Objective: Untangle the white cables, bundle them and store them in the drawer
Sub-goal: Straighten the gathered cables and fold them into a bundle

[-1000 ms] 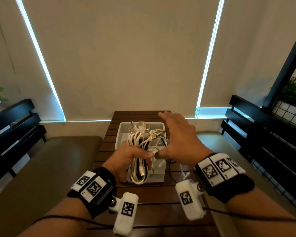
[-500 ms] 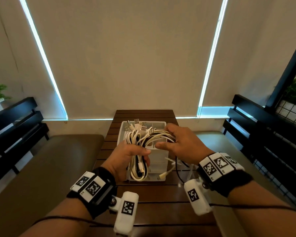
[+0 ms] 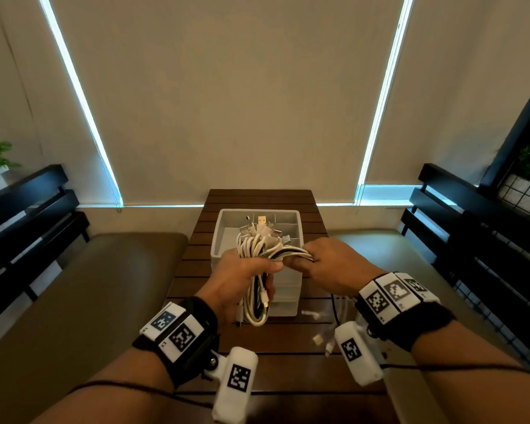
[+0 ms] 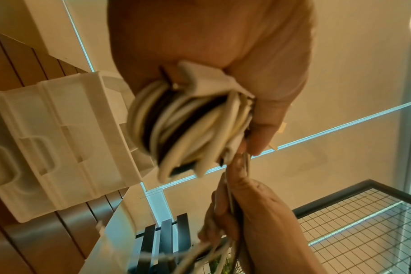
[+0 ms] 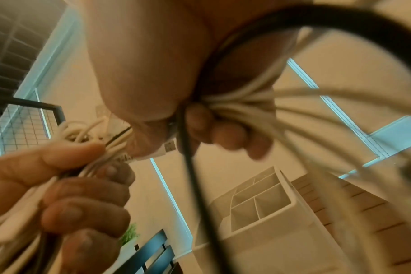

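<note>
A folded bundle of white cables (image 3: 255, 249) with a dark strand among them hangs upright in front of the white drawer unit (image 3: 227, 240). My left hand (image 3: 242, 276) grips the bundle round its middle (image 4: 188, 126). Its plug ends fan out above my fist and its loops dangle below. My right hand (image 3: 322, 261) grips the loose strands (image 3: 291, 251) that run sideways off the bundle, fingers curled round them (image 5: 237, 107). Their free ends trail down past my right wrist. The top tray of the drawer unit (image 5: 258, 200) shows dividers inside.
The drawer unit stands on a dark slatted wooden table (image 3: 257, 341). Small white cable ends (image 3: 311, 314) lie on the table right of the unit. Olive bench cushions (image 3: 83, 301) flank the table, with black slatted backrests (image 3: 471, 234) on both sides.
My right hand, spread open above the bundle a second ago, came down, closed on the loose strands and pulled them out to the right. My left hand kept its hold.
</note>
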`<state>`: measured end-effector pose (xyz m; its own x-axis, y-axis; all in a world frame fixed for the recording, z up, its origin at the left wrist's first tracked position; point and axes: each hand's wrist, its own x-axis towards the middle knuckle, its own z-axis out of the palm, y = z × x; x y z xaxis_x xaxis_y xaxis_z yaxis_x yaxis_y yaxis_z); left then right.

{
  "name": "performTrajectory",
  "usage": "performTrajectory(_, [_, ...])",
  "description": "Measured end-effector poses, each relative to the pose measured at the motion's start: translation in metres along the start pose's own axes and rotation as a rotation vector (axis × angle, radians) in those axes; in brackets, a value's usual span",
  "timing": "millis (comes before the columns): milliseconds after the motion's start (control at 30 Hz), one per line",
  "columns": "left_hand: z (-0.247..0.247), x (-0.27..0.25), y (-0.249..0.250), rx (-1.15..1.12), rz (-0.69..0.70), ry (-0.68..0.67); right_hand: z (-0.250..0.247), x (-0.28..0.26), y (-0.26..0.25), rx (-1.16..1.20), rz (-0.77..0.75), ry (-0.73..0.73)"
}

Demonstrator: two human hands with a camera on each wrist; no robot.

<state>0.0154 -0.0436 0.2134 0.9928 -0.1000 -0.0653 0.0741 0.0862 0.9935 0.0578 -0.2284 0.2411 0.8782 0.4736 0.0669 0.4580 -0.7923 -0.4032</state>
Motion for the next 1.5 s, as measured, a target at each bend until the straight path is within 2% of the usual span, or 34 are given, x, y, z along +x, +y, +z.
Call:
performTrajectory(100, [0.002,0.0,-0.001,0.028,-0.008,-0.019,-0.006,-0.003,0.0,0.041,0.006,-0.069])
performTrajectory(233, [0.008,0.0,0.0,0.021,-0.014,-0.093,-0.004,0.0,-0.003,0.158,-0.098,0.049])
performTrajectory(367, [0.003,0.002,0.006,-0.004,-0.013,-0.203,-0.001,-0.004,-0.004,0.26,-0.127,0.016])
performTrajectory(500, [-0.001,0.003,0.01,-0.015,-0.009,-0.17,-0.002,-0.009,-0.007,0.563,-0.122,-0.035])
performTrajectory(533, [-0.003,0.003,0.011,-0.017,-0.009,-0.163,-0.001,-0.008,-0.006,0.522,-0.133,-0.029])
performTrajectory(633, [-0.005,0.003,0.012,-0.024,-0.014,-0.158,0.0,-0.004,-0.001,0.146,-0.2,0.038])
performTrajectory(700, [-0.005,0.003,0.01,-0.025,-0.036,-0.155,0.001,-0.004,-0.002,0.007,-0.214,0.075])
performTrajectory(833, [-0.006,0.001,0.011,0.028,-0.053,-0.164,0.001,-0.006,-0.006,0.03,-0.165,0.066])
performTrajectory(967, [-0.006,0.0,0.012,0.093,-0.036,-0.151,-0.008,-0.008,-0.006,0.103,-0.011,0.088])
performTrajectory(1033, [-0.004,0.001,0.01,0.082,-0.041,-0.096,-0.006,-0.011,-0.01,0.232,-0.014,0.042])
performTrajectory(1133, [-0.002,0.002,0.006,0.028,-0.05,-0.018,0.002,-0.015,-0.01,0.645,0.018,-0.008])
performTrajectory(1167, [-0.002,0.002,0.005,0.02,-0.044,-0.008,0.006,-0.014,-0.01,0.698,0.022,0.01])
performTrajectory(1267, [0.0,0.0,0.005,0.022,-0.029,-0.002,0.016,-0.008,-0.011,0.379,0.019,0.176])
performTrajectory(1333, [0.003,-0.002,0.005,0.014,-0.035,-0.012,0.021,-0.006,-0.015,0.317,0.023,0.236])
performTrajectory(1400, [0.005,-0.001,0.005,0.005,-0.033,-0.015,0.027,-0.006,-0.018,0.445,0.04,0.22])
performTrajectory(1500, [0.003,-0.001,0.006,-0.005,-0.028,0.023,0.033,-0.009,-0.023,0.953,0.145,0.102])
